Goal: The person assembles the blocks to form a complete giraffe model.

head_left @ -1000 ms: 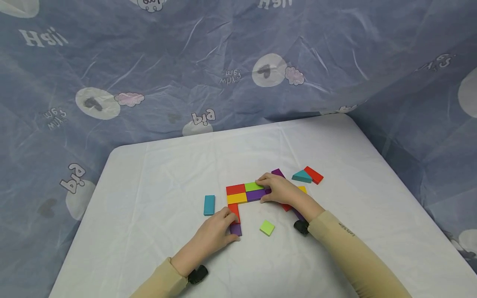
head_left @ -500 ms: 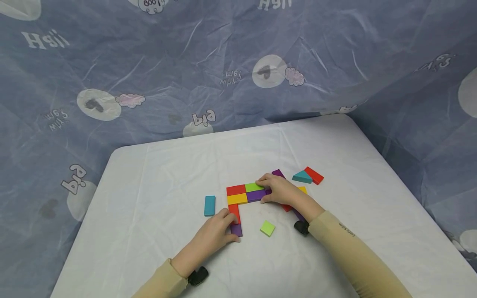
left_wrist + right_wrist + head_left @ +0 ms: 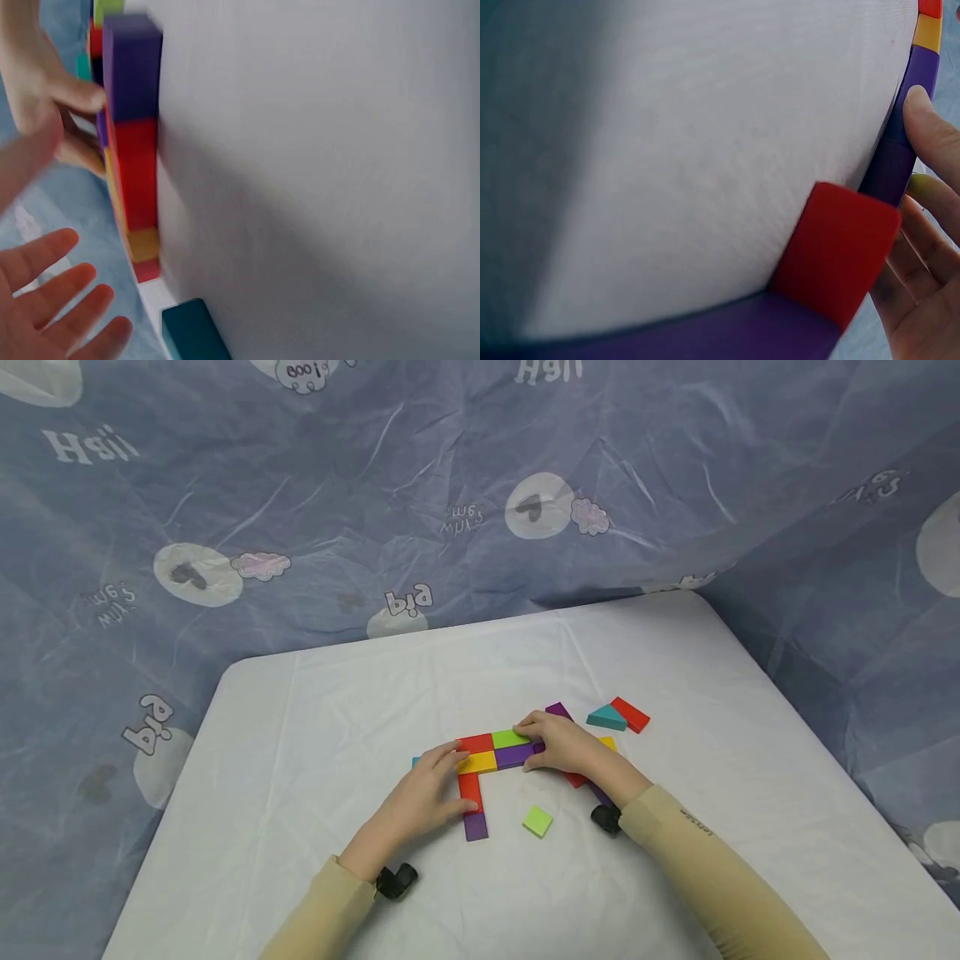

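Right hand [image 3: 564,747] pinches the purple block [image 3: 515,756] and lime block [image 3: 510,739] in a row on the white-covered bench [image 3: 337,710].
The left hand [image 3: 420,793] has its fingers spread, holding nothing, at the row's left end by the yellow block [image 3: 480,763] and the red block [image 3: 469,792] below it; whether it touches either is unclear. The blocks look light, stiff and smooth, likely sturdy but easily nudged out of line; opposite long edges should give the best grip.
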`<state>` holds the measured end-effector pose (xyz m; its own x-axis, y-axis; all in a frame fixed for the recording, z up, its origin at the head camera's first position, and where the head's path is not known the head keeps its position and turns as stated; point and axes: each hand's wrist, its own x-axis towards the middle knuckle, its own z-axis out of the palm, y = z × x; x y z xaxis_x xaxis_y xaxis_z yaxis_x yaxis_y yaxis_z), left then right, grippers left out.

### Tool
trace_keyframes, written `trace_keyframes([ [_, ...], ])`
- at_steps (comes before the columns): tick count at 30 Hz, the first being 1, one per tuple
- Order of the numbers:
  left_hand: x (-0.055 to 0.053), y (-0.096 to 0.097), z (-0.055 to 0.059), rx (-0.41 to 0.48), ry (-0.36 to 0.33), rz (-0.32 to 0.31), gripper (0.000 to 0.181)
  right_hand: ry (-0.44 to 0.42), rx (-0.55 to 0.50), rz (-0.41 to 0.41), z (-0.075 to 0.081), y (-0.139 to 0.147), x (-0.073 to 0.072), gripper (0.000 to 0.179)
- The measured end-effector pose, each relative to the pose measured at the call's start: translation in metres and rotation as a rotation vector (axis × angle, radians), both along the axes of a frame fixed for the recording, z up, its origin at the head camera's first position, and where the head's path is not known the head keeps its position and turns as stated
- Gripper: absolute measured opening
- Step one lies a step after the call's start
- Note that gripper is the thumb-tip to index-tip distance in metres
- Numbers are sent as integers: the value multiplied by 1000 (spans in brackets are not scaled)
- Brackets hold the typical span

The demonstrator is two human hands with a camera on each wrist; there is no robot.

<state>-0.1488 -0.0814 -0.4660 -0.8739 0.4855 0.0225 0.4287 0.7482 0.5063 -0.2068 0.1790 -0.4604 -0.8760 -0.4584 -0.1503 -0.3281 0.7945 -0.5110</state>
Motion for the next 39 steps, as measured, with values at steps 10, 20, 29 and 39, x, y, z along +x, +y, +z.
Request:
trace_keyframes([
  [10,-13,13,-13,-83,-188,-111,100,-1,9,-4,-1,3,4,63],
  [20,-14,14,-16,-82,-227,-119,101,-13,12,4,-1,4,1,65],
  [29,-14,14,-15,-57,-246,-100,101,72,-34,3,18,14,13,56],
  [39,-15,11,-15,-42,-231,-97,100,132,-13,85,23,12,78,28],
])
